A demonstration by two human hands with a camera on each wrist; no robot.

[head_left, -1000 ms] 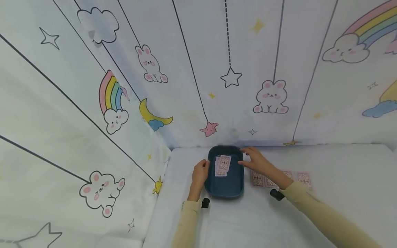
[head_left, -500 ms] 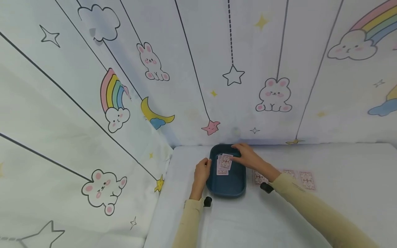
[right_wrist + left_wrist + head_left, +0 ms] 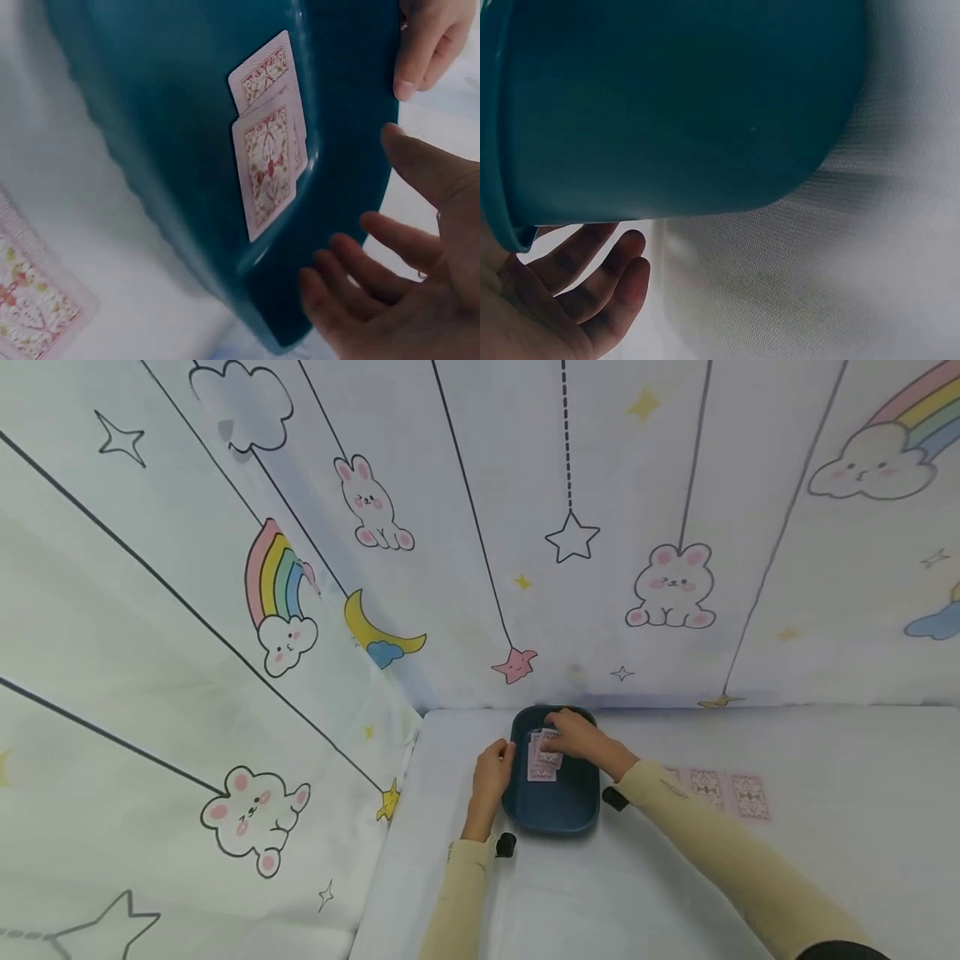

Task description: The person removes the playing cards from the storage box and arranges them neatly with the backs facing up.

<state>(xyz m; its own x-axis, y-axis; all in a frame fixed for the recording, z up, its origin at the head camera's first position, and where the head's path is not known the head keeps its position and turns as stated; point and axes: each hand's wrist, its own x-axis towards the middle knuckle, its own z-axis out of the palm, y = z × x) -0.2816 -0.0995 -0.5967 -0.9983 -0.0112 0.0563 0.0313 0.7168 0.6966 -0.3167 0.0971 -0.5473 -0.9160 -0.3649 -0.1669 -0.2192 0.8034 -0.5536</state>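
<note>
A dark blue plastic tray (image 3: pixel 551 817) stands on the white table, with a few overlapping playing cards (image 3: pixel 542 772) lying face down in it. At its left side, my left hand (image 3: pixel 491 781) holds the rim; in the left wrist view the fingers (image 3: pixel 615 292) of that hand bend below the lip. Over the tray's far right part reaches my right hand (image 3: pixel 583 739). Its fingers (image 3: pixel 352 289) are spread and slightly bent, apart from the cards in the right wrist view, with nothing between them. The head view has it covering part of the cards.
To the right of the tray, more face-down cards (image 3: pixel 750 796) lie in a row on the white tabletop (image 3: pixel 637 885), some hidden behind the right sleeve (image 3: pixel 720 852). A white curtain (image 3: pixel 465 527) with printed bunnies and stars rises behind the table's far edge.
My right hand has moved left from the tray's right rim to above the cards inside. The left hand keeps its place at the left rim. The view has shifted slightly.
</note>
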